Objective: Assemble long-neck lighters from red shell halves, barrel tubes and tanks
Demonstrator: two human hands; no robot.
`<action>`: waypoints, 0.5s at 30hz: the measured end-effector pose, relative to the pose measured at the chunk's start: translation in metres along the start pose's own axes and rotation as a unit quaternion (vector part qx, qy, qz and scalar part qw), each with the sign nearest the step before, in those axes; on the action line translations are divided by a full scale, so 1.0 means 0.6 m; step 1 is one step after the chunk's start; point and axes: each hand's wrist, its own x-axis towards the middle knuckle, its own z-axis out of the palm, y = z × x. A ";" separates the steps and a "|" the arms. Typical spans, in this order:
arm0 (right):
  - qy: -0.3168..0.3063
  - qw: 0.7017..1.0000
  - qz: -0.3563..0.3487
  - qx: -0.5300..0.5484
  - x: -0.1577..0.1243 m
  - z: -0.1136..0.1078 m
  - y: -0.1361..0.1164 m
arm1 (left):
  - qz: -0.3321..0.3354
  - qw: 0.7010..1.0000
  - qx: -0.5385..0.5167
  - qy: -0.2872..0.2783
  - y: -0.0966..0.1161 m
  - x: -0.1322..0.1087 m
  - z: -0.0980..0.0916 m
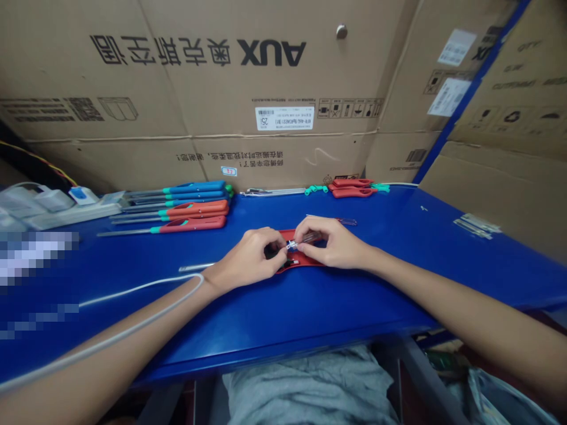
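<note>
While both hands pinch one small part (292,244) | five screwdrivers (177,208) left | red tray (310,260)

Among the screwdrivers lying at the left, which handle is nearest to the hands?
The front red-handled screwdriver, lowest of the row; the other red one and the blue ones lie behind it, farther from the left hand.

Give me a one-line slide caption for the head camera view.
Both hands, left and right, pinch a small screwdriver over a red pouch on a blue table.
</note>
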 end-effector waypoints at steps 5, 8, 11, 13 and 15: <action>-0.004 1.000 0.002 0.017 -0.001 0.002 0.003 | 0.015 1.000 -0.003 0.006 -0.001 0.000 0.000; -0.009 0.999 0.010 0.037 -0.002 0.004 0.006 | 0.029 1.000 0.000 0.005 -0.004 -0.001 0.000; -0.007 0.999 0.015 0.044 -0.003 0.006 0.006 | 0.042 0.999 0.003 0.006 -0.007 -0.002 0.000; -0.006 0.999 0.018 0.045 -0.003 0.006 0.006 | 0.048 0.999 0.003 0.006 -0.008 -0.002 0.000; -0.008 0.998 0.023 0.050 -0.004 0.006 0.005 | 0.047 0.999 0.000 0.006 -0.007 -0.003 0.000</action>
